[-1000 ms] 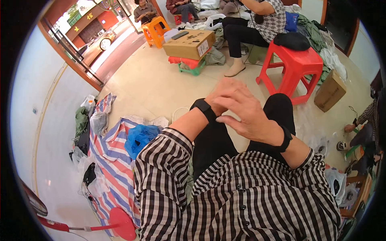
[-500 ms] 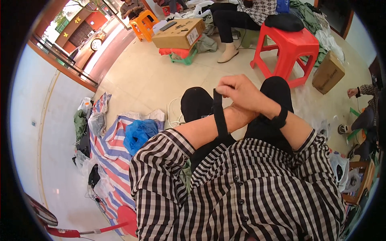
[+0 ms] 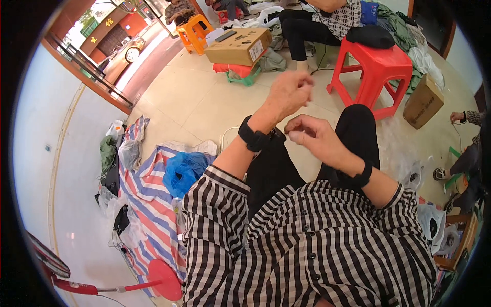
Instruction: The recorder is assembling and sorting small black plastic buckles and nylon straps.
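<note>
A black strap (image 3: 254, 134) now lies wrapped around my left wrist. My left hand (image 3: 291, 94) is raised above my left knee, its fingers curled in loosely and slightly blurred, with nothing visible in them. Just below and to its right is my right hand (image 3: 318, 140), with bent fingers and the thumb a little apart from them; I see nothing held there. A matching black band (image 3: 363, 175) circles my right wrist. The two hands do not touch. Both are over my lap, in front of my black trousers (image 3: 276, 161).
Ahead stand a red stool (image 3: 372, 71) with a black bag and a cardboard box (image 3: 238, 46). Another box (image 3: 423, 102) leans at right. Left are a striped sheet (image 3: 148, 204), a blue plastic bag (image 3: 183, 173) and a red fan base (image 3: 166, 280). Other people sit nearby.
My right hand has let go of the strap's loose end and moved down, off my left forearm. The strap now lies closed around the left wrist, and my left hand has risen.
</note>
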`<action>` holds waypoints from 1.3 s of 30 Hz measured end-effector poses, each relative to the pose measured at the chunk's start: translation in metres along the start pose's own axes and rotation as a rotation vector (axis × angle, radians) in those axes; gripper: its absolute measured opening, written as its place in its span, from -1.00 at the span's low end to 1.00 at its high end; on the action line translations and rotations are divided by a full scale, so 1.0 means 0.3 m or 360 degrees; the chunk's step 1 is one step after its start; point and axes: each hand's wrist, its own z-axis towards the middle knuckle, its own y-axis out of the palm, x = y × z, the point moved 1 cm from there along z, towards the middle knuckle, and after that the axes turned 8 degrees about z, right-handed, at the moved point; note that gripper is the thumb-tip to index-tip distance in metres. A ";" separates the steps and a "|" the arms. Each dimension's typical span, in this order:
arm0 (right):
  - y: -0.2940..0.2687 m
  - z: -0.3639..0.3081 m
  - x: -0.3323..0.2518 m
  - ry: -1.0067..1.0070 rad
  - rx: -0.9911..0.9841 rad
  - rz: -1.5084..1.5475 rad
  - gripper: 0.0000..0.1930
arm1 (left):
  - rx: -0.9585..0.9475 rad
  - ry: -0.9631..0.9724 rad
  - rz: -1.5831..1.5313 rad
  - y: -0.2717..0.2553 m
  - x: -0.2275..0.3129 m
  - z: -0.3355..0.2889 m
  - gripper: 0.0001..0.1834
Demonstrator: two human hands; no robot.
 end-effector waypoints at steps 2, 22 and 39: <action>0.043 -0.010 -0.021 -0.0267 0.0122 -0.0199 -0.77 | 0.0124 -0.0007 0.0348 0.004 -0.086 0.008 -0.85; 0.094 0.050 0.079 -0.0315 0.0135 -0.1165 -0.80 | -0.0351 -0.0070 0.2173 0.164 -0.344 0.011 -0.88; 0.078 0.054 0.200 -0.0342 0.0399 -0.0555 -0.81 | 0.0150 0.0843 0.1430 0.183 -0.514 -0.032 -0.66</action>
